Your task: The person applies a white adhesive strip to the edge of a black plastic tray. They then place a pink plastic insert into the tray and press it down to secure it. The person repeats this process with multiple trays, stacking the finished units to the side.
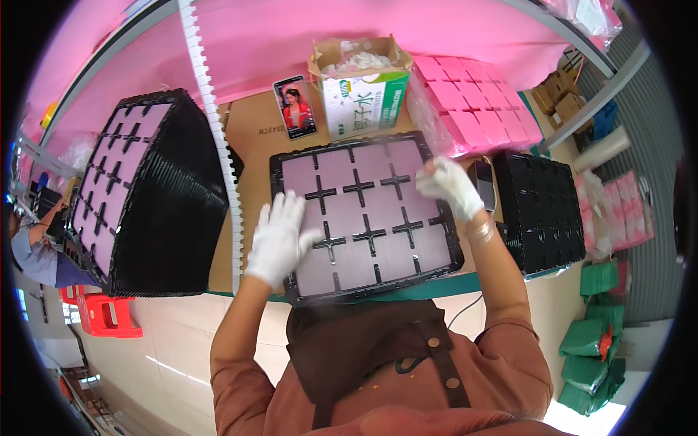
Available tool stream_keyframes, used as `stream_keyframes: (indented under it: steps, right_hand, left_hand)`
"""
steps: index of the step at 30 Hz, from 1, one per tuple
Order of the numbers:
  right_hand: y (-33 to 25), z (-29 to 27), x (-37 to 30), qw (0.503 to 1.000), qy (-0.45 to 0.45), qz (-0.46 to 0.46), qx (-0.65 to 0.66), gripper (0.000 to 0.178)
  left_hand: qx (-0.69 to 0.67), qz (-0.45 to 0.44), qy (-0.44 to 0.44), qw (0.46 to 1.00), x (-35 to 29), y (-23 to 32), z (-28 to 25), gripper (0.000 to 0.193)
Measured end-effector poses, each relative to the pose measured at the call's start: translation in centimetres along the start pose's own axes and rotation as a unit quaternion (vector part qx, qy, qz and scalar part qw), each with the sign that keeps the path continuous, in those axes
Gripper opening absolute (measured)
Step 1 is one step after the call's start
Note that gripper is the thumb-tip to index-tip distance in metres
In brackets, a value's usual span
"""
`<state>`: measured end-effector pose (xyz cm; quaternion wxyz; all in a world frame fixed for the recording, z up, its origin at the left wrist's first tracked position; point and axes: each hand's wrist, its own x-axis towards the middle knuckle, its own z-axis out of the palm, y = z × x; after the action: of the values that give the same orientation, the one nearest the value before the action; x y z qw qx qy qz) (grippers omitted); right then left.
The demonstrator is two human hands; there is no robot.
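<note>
Both gloved hands, left hand (280, 236) and right hand (448, 185), lay open and flat, gripping nothing, on the black tray (291, 171) at centre frame, so uneven pressing might have shifted its pink sheets (342, 171).

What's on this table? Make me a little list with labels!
Middle: black plastic tray with pink square pads
Left hand: white glove, flat on the tray's left side
Right hand: white glove, at the tray's upper right corner
Left side: tall stack of black trays
Right side: shorter stack of black trays
Behind: smartphone, open cardboard carton, bagged pink pads
</note>
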<state>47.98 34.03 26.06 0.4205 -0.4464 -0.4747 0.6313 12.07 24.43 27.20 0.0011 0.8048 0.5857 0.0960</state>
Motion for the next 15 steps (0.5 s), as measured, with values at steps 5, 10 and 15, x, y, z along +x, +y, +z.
stream_keyframes:
  steps: [5,10,15]
  right_hand:
    - [3.8,-0.9,-9.0,0.990,-0.075,0.123,-0.006,0.019]
    - [0.4,0.3,-12.2,0.867,0.240,0.040,-0.435,0.023]
    - [5.4,-1.1,-10.9,0.808,0.238,-0.081,-0.532,0.031]
  left_hand:
    - [-0.098,0.092,-0.151,0.979,-7.7,4.5,-2.0,0.067]
    - [-0.343,-0.025,-0.060,0.937,-12.7,1.7,-2.7,0.046]
    - [-0.299,-0.252,0.073,0.917,-10.4,1.1,2.6,0.041]
